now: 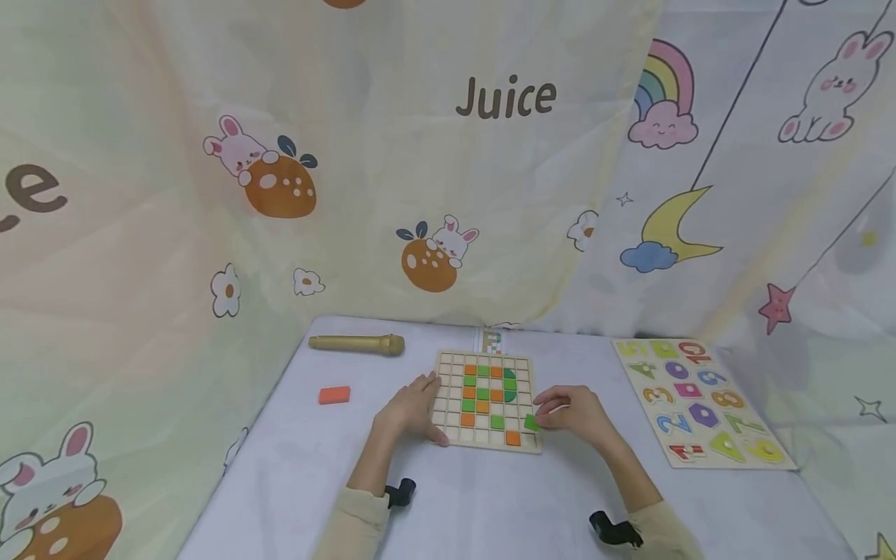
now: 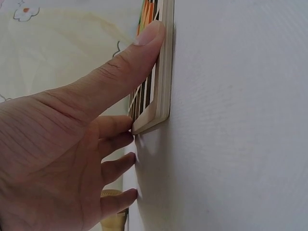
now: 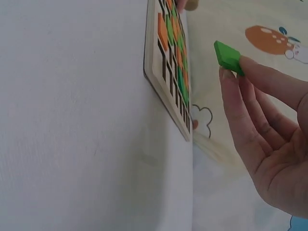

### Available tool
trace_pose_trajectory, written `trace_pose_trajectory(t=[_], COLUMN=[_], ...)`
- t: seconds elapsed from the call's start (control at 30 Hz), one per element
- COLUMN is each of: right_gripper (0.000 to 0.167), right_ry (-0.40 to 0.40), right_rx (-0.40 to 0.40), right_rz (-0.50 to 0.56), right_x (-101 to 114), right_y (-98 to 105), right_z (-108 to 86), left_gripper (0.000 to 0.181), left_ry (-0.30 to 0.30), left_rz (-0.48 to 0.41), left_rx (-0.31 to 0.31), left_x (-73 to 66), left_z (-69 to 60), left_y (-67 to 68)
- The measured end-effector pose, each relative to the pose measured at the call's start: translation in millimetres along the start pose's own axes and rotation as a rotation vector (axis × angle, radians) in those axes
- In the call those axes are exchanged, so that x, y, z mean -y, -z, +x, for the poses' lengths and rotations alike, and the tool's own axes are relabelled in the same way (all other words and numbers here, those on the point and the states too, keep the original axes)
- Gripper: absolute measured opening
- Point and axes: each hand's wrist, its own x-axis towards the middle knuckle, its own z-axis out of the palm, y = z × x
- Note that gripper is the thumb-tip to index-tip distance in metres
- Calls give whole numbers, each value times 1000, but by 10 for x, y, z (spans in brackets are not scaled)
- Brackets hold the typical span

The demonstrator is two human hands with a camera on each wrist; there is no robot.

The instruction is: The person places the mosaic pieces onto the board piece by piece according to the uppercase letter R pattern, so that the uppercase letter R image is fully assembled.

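A wooden grid board (image 1: 483, 421) lies on the table, with orange and green square tiles in several of its cells and dark green curved pieces at the right. My left hand (image 1: 406, 408) rests at the board's left side. In the left wrist view its thumb lies on the board's edge, one finger touches near the corner, and the other fingers are spread. Between thumb and fingertips, my right hand (image 1: 579, 416) pinches a green square tile (image 3: 227, 56). That tile is above the board's right edge in the head view, clear of the surface in the right wrist view.
Behind the board lies a small pattern card (image 1: 492, 342). A gold toy microphone (image 1: 357, 344) and an orange-red block (image 1: 334, 395) lie to the left. At the right is a number-and-shape puzzle board (image 1: 700, 404). Printed curtains (image 1: 364, 155) hang behind the white table (image 1: 490, 505).
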Motion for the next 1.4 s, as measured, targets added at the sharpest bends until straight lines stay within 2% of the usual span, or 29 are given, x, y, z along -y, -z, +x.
trace_pose_trajectory(t=[0.13,0.5,0.8,1.07,1.4], right_gripper=[27,22,29,22,19], right_ry=[14,9,47,75,88], right_rx=[7,6,42,37,75], right_rz=[-36,19,37,-27,-38], right_x=[16,97,165,186,231], right_y=[-117,-357,-556,-729,-894], right_z=[63,181,244,321,322], left_gripper=[127,127,127,127,125], left_ry=[8,8,-1,0,3], left_rz=[3,-32,-9,-17,-4], left_rx=[5,10,8,6,5], left_x=[-4,-45,-23,-26,-26], left_z=[-12,-50,-33,-24,-26], left_y=[1,54,33,45,24])
